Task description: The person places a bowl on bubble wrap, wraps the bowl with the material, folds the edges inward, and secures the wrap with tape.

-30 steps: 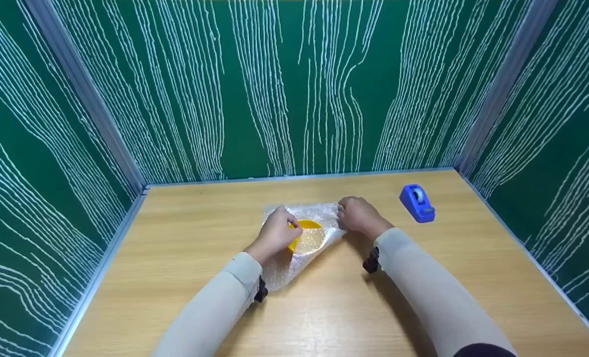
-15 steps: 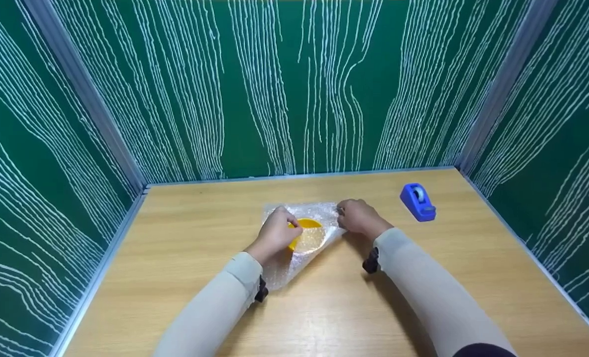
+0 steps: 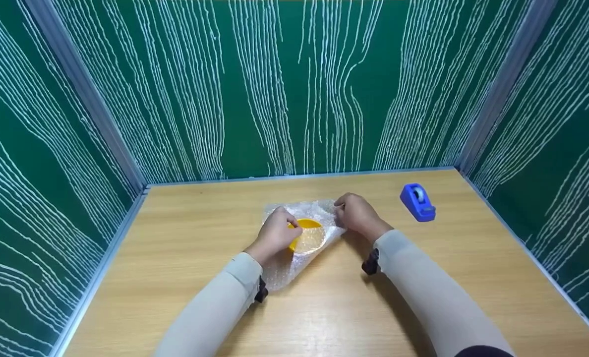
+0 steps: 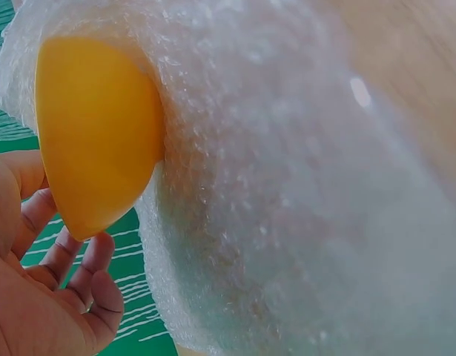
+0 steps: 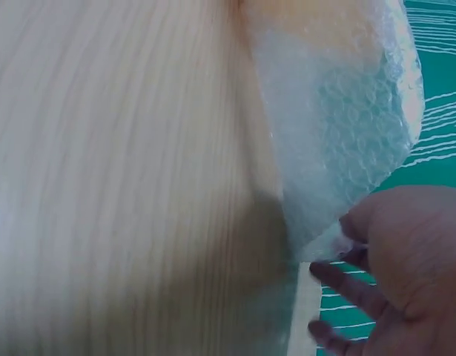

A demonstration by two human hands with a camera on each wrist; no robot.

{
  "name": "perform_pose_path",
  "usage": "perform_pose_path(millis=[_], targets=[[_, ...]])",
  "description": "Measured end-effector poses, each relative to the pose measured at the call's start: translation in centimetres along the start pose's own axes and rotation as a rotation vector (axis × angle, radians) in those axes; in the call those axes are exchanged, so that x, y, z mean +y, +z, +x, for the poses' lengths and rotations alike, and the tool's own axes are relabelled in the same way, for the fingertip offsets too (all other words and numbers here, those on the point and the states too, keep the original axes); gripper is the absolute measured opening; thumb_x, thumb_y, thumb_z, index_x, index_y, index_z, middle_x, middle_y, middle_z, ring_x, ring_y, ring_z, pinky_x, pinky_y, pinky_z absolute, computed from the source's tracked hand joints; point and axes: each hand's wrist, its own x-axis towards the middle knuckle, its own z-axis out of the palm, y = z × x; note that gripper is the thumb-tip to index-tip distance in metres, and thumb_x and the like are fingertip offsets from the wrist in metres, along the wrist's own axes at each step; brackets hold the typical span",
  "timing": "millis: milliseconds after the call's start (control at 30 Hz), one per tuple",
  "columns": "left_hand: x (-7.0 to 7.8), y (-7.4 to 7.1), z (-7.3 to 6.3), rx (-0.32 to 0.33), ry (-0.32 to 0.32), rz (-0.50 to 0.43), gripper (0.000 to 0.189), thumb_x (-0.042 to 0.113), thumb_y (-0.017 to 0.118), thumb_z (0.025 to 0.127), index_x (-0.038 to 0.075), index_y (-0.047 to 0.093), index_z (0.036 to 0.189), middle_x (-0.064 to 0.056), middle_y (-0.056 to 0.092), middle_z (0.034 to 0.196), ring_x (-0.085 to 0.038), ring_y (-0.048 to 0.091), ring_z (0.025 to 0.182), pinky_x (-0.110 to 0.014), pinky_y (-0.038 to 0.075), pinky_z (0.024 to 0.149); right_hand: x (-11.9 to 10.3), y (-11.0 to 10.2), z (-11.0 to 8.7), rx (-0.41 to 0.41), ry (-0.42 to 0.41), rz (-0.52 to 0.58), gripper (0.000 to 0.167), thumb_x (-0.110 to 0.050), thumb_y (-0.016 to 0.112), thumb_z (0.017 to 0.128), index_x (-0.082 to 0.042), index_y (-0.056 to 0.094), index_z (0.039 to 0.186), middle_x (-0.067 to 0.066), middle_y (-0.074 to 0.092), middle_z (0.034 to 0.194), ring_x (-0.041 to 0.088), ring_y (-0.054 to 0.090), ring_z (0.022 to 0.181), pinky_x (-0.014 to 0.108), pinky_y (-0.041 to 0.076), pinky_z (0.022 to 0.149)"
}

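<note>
A yellow bowl [image 3: 310, 223] sits on a sheet of bubble wrap [image 3: 280, 275], one flap of which is folded over its near right side. My left hand [image 3: 276, 230] holds the bowl's left rim, where the flap's edge also lies; whether it pinches the wrap too I cannot tell. In the left wrist view the bowl [image 4: 98, 133] shows its smooth outside, its rim by the left hand's fingers [image 4: 101, 252]. My right hand [image 3: 356, 213] pinches the wrap's right corner. Up close, the right hand [image 5: 413, 274] grips that corner between thumb and forefinger.
A blue tape dispenser [image 3: 418, 202] with a roll of tape stands at the back right of the wooden table [image 3: 185, 238]. Green walls [image 3: 255, 89] with white wavy lines enclose the table at the back and both sides.
My right hand has shifted slightly up and to the left with the corner of the bubble wrap. The left hand and the bowl stay in place.
</note>
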Motion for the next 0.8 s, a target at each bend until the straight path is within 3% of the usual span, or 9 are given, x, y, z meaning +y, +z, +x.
perform_pose_path(millis=[300,400,500,633,800], targets=[[-0.1,0.2,0.0,0.004,0.002,-0.005,0.01,0.016,0.083,0.104,0.011,0.075,0.108,-0.005,0.059,0.125,-0.025,0.062,0.117,-0.038,0.062,0.115,-0.4,-0.5,-0.7,0.075,-0.023,0.258,0.023,-0.017,0.07,0.114,-0.012,0.079,0.134,0.013,0.077,0.134,0.031,0.07,0.115,0.048,0.065,0.11],[-0.2,0.2,-0.1,0.001,-0.003,-0.009,0.012,0.017,0.083,0.104,0.012,0.074,0.109,-0.005,0.059,0.122,-0.025,0.062,0.114,-0.037,0.064,0.112,-0.5,-0.5,-0.8,0.092,-0.048,0.296,0.021,-0.015,0.072,0.113,-0.011,0.08,0.131,0.012,0.077,0.131,0.029,0.068,0.116,0.046,0.064,0.113],[-0.2,0.3,-0.1,0.003,0.03,0.01,0.011,0.018,0.084,0.103,0.011,0.077,0.107,-0.006,0.06,0.12,-0.024,0.062,0.112,-0.036,0.063,0.111,-0.7,-0.6,-0.8,0.102,-0.062,0.337,0.02,-0.012,0.072,0.111,-0.008,0.079,0.13,0.013,0.077,0.13,0.03,0.067,0.117,0.046,0.062,0.116],[-0.3,0.4,0.0,0.011,0.041,0.019,0.011,0.018,0.085,0.102,0.011,0.077,0.106,-0.005,0.061,0.118,-0.024,0.061,0.111,-0.037,0.062,0.111,-1.3,-0.6,-0.9,0.1,-0.075,0.39,0.034,-0.008,0.073,0.11,-0.008,0.073,0.144,0.015,0.074,0.131,0.03,0.066,0.117,0.043,0.062,0.114],[-0.2,0.2,0.0,0.002,-0.004,-0.018,0.015,0.018,0.084,0.104,0.013,0.072,0.111,-0.005,0.059,0.12,-0.024,0.062,0.114,-0.038,0.063,0.113,-2.3,-0.6,-1.0,0.08,-0.048,0.391,0.062,-0.009,0.073,0.109,-0.021,0.057,0.167,0.012,0.069,0.144,0.03,0.067,0.123,0.041,0.062,0.116]])
